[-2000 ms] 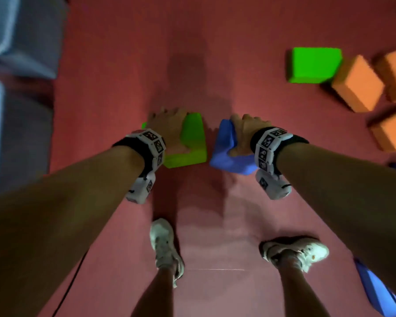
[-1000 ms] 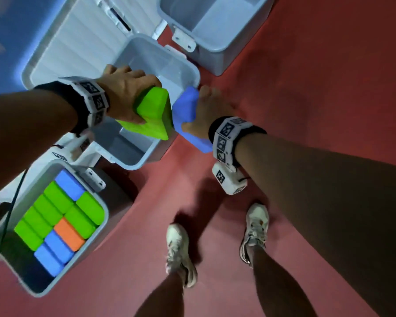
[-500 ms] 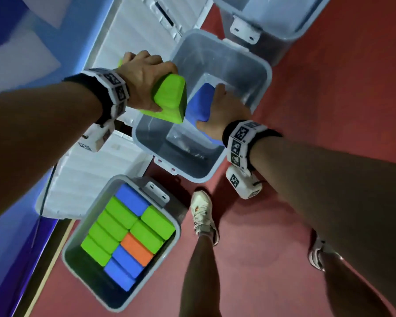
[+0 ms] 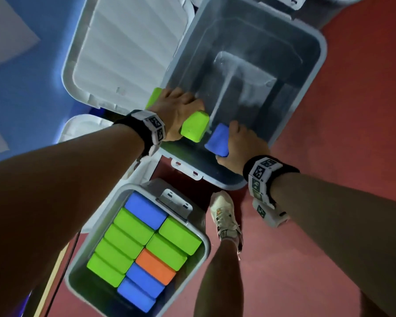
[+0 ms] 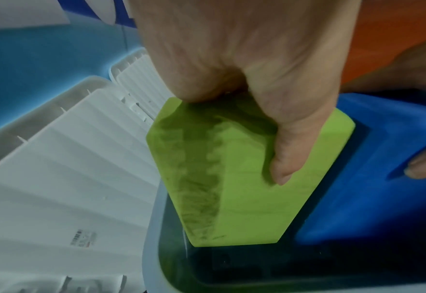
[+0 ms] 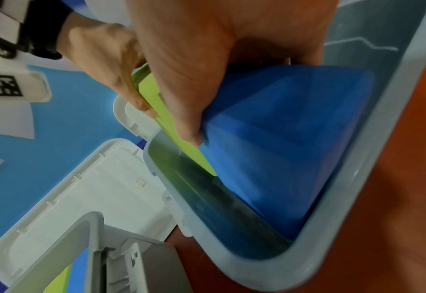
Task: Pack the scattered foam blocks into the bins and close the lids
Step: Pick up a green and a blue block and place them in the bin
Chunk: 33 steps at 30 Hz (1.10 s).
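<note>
Green foam block (image 4: 193, 129) sits gripped in the left hand (image 4: 177, 112), blue foam block (image 4: 217, 140) in the right hand (image 4: 240, 147), side by side at the near end inside the open grey plastic bin (image 4: 316, 72). Its white ribbed lid (image 4: 128, 53) lies open left. Nearer, a second grey bin (image 4: 205, 250) holds packed blocks.

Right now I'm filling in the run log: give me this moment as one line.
left hand: grips green block | right hand: grips blue block | both inside open bin | neighbour bin: full, lid open
</note>
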Tool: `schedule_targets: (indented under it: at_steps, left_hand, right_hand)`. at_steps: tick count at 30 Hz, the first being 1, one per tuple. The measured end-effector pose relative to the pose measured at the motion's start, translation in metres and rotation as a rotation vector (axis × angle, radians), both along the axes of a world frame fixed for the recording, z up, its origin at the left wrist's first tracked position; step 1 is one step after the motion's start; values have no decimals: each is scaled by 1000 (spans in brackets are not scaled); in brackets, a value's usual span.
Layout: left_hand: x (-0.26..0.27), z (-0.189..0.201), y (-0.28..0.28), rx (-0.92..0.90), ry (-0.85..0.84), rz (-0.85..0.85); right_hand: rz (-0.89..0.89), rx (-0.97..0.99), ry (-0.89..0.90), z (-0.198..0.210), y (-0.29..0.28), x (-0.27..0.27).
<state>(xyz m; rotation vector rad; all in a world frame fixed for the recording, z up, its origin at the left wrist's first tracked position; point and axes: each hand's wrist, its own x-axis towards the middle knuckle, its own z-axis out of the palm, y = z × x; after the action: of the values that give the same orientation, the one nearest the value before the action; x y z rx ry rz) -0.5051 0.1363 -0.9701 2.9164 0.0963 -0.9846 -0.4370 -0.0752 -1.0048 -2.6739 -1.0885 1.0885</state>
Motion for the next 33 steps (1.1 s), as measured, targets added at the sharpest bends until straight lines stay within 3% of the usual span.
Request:
schedule_targets:
  at_steps: [8, 16, 28, 33]
  left_hand:
    - [-20, -79, -10, -76, 152, 1]
    - [-18, -125, -4, -126, 321, -30]
    - [-32, -152, 8, -147, 285, 17]
    - [-36, -163, 14, -189, 292, 40]
  right_hand:
    - [95, -77, 9, -63, 6, -45]
    - [105, -156, 12, -108, 11, -57]
    - [95, -241, 288, -117, 30, -40]
    - [70, -232, 263, -120, 25, -51]
